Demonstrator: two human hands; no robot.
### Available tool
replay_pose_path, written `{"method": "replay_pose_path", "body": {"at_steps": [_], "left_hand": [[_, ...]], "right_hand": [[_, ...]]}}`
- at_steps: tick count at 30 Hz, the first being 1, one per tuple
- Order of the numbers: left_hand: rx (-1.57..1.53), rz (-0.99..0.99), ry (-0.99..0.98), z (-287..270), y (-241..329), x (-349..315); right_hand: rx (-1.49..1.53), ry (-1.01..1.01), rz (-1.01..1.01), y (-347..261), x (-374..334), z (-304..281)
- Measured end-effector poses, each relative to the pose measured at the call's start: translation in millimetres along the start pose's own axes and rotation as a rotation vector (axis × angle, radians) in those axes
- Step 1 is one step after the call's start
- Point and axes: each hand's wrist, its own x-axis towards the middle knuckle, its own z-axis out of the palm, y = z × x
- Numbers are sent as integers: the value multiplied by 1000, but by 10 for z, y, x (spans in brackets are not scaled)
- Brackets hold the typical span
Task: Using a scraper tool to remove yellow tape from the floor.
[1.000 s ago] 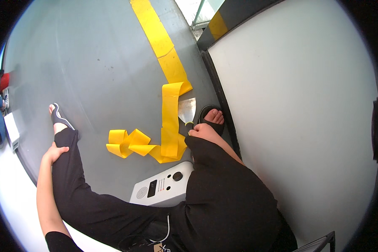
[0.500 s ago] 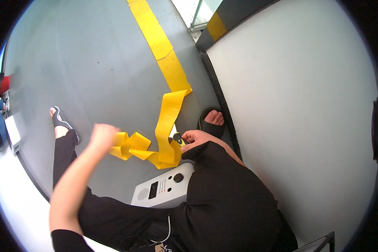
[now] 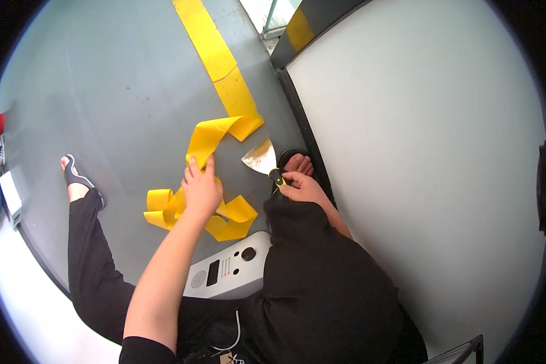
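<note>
Partly curled, the grip of the left hand (image 3: 201, 191) straddles the loose strip of yellow tape (image 3: 207, 132), thumb at one edge and fingers at the other; whether it pinches firmly I cannot tell. From that grip the strip's long axis runs away and rightward to the fold, where it meets the flat length on the grey floor (image 3: 115, 121); the left hand is the nearer one. Right of the strip, the right hand (image 3: 304, 188) is closed on the handle of a scraper (image 3: 264, 159), its blade pointing back toward the tape. A pale box (image 3: 227, 267) sits between the legs. Half a second earlier the left hand was blurred, farther left, and tape partly hid the blade, now clear.
</note>
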Motion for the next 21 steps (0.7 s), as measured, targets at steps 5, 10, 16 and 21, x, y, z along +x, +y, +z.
{"method": "replay_pose_path", "body": {"at_steps": [5,10,16,21], "left_hand": [[-455,82,145,-190,-448,169],[-218,664,216,-888,-349,-116],[-333,807,-221,-1303,179,-861],[-344,869,-723,-1131,-107,-1222]], "right_hand": [[-198,-78,-71,128,252,168],[-378,120,-62,-130,301,237],[-495,-32,66,-215,281,171],[-542,164,-79,-76,371,304]]}}
